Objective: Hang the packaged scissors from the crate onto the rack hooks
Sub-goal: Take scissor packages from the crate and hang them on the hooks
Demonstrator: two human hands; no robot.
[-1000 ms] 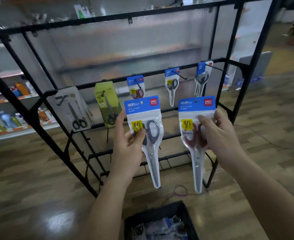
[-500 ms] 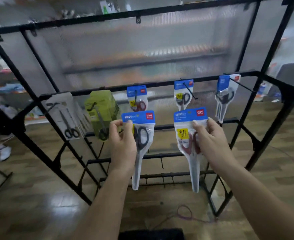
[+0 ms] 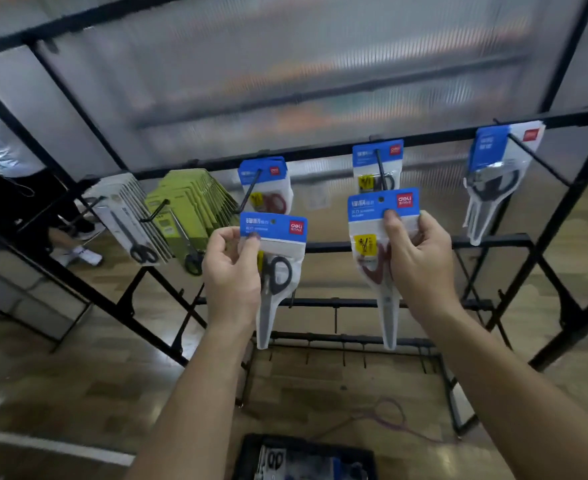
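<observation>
My left hand (image 3: pixel 232 271) pinches a blue-topped pack of black-handled scissors (image 3: pixel 274 265) just below the hook (image 3: pixel 252 188) that carries red-handled packs (image 3: pixel 266 185). My right hand (image 3: pixel 420 261) pinches a blue-topped pack of red-handled scissors (image 3: pixel 379 237) right under the hook (image 3: pixel 379 164) with black-handled packs (image 3: pixel 377 164). Both packs hang point down in front of the black rack (image 3: pixel 320 152). The black crate (image 3: pixel 306 457) with more packs sits on the floor at the bottom edge.
Further packs hang on the rack: white cards (image 3: pixel 129 216) and green cards (image 3: pixel 192 209) at left, a blue-topped bunch (image 3: pixel 493 174) at right. Lower rack bars (image 3: pixel 337 303) carry bare hooks. A person's legs (image 3: pixel 26 202) stand far left. A purple cord (image 3: pixel 389 417) lies on the floor.
Both hands have carried their packs upward and closer to the rack, now just under the two middle hooks. The view has moved nearer and the crate shows at the bottom edge again.
</observation>
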